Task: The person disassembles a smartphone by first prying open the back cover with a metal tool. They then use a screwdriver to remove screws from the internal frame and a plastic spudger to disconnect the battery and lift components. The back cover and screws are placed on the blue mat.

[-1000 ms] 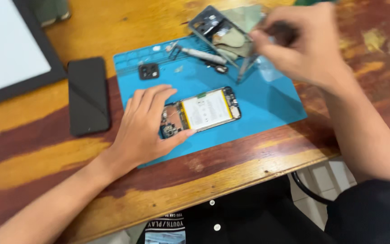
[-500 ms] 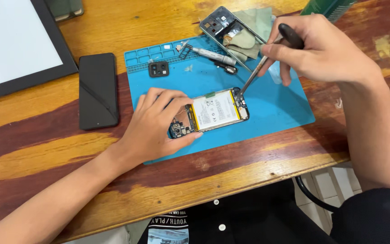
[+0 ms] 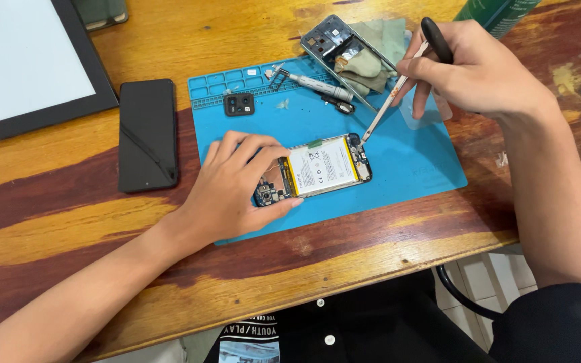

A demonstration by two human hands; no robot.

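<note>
Steadying the opened phone (image 3: 317, 168) on the blue mat (image 3: 411, 168), left hand (image 3: 230, 191); right hand (image 3: 479, 74) grip pinching a screwdriver (image 3: 398, 94).

Head view: opened phone on blue mat.
Your left hand (image 3: 233, 185) pins the opened phone (image 3: 314, 171) on the blue mat (image 3: 411, 165); your right hand (image 3: 475, 67) holds a screwdriver (image 3: 398, 91), tip just beside the phone's right end.
</note>
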